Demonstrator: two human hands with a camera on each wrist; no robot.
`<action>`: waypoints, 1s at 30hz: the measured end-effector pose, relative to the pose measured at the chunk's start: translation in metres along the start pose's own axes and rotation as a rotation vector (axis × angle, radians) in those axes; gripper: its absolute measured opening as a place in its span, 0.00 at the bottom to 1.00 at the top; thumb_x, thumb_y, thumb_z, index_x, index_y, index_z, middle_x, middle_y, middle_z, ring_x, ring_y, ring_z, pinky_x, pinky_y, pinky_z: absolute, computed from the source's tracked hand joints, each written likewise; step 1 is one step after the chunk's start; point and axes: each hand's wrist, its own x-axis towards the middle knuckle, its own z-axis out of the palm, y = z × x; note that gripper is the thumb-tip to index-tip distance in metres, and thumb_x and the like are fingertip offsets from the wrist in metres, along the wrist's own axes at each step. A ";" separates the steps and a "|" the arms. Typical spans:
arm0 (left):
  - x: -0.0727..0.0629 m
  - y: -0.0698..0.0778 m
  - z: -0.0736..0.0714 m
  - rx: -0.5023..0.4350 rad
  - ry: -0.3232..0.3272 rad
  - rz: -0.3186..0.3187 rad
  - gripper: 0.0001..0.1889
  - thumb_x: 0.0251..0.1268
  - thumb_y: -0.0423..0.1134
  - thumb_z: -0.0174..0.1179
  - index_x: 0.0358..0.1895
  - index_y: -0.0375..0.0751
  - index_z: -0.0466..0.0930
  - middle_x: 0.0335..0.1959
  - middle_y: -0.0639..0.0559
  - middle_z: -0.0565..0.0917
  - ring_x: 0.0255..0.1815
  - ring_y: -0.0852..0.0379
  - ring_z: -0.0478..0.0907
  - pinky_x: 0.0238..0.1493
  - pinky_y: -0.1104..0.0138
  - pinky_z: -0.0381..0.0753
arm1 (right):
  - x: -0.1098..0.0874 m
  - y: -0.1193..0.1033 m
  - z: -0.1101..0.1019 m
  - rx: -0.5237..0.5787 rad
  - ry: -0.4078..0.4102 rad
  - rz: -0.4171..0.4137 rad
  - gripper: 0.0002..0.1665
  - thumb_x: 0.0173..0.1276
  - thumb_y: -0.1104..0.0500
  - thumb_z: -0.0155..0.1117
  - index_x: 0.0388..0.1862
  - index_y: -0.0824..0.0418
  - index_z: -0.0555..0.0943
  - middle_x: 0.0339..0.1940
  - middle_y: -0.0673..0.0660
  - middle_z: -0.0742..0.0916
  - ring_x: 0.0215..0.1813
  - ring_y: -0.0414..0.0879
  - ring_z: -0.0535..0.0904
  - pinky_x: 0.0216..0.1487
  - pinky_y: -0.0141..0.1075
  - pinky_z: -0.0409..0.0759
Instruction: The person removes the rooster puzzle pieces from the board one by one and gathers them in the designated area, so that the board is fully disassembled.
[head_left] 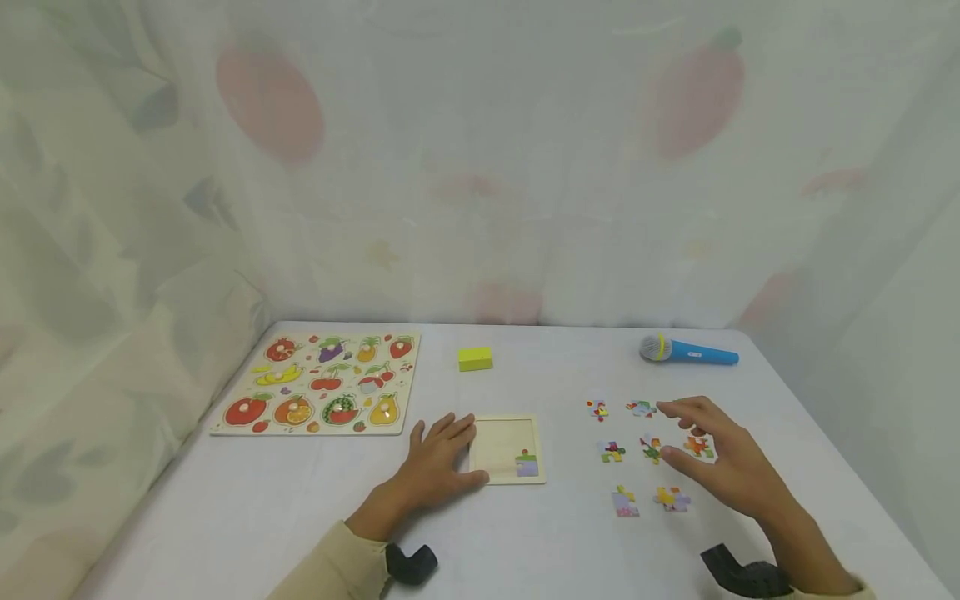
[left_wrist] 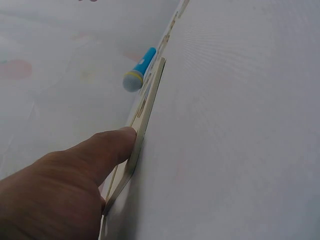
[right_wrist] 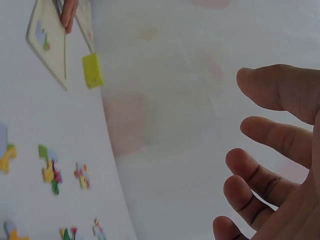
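Observation:
My left hand (head_left: pixel 433 467) rests along the left edge of a small wooden puzzle tray (head_left: pixel 491 480), its thumb at the lower left corner. One jigsaw piece (head_left: pixel 527 466), purple and green, lies in the tray's lower right corner. Above the loose pieces on the right hovers my right hand (head_left: pixel 731 458), fingers apart and nothing between them. Around and under it lie several loose jigsaw pieces, among them an orange one (head_left: pixel 699 447), a purple and yellow one (head_left: pixel 672 499) and a purple one (head_left: pixel 625 502). In the right wrist view the spread fingers (right_wrist: pixel 272 87) hold nothing.
A fruit peg puzzle board (head_left: pixel 341 400) lies at the left. Behind the tray sits a yellow block (head_left: pixel 476 359). A blue toy microphone (head_left: pixel 690 351) lies at the back right. Patterned curtains (head_left: pixel 480 167) hang behind the white table (head_left: pixel 525 550).

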 end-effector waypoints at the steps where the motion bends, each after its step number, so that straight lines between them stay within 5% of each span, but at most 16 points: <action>1: 0.000 0.000 0.000 0.000 0.000 -0.002 0.42 0.57 0.64 0.60 0.70 0.42 0.68 0.73 0.53 0.62 0.74 0.45 0.51 0.65 0.36 0.38 | 0.003 -0.003 0.001 0.012 0.007 -0.013 0.32 0.56 0.62 0.75 0.61 0.52 0.78 0.50 0.43 0.78 0.45 0.37 0.70 0.42 0.30 0.69; 19: 0.000 0.001 -0.001 0.003 0.007 0.000 0.42 0.56 0.64 0.61 0.70 0.42 0.68 0.73 0.53 0.63 0.74 0.45 0.52 0.65 0.35 0.39 | 0.040 -0.045 0.028 0.202 0.034 -0.090 0.34 0.54 0.69 0.74 0.62 0.57 0.77 0.53 0.48 0.79 0.47 0.43 0.71 0.43 0.37 0.68; 30: -0.001 0.001 -0.001 0.000 0.005 0.002 0.42 0.56 0.64 0.60 0.70 0.42 0.68 0.73 0.53 0.63 0.74 0.45 0.52 0.65 0.36 0.38 | 0.050 -0.058 0.062 0.270 -0.036 -0.060 0.31 0.61 0.60 0.71 0.64 0.50 0.76 0.52 0.43 0.79 0.48 0.42 0.72 0.48 0.44 0.73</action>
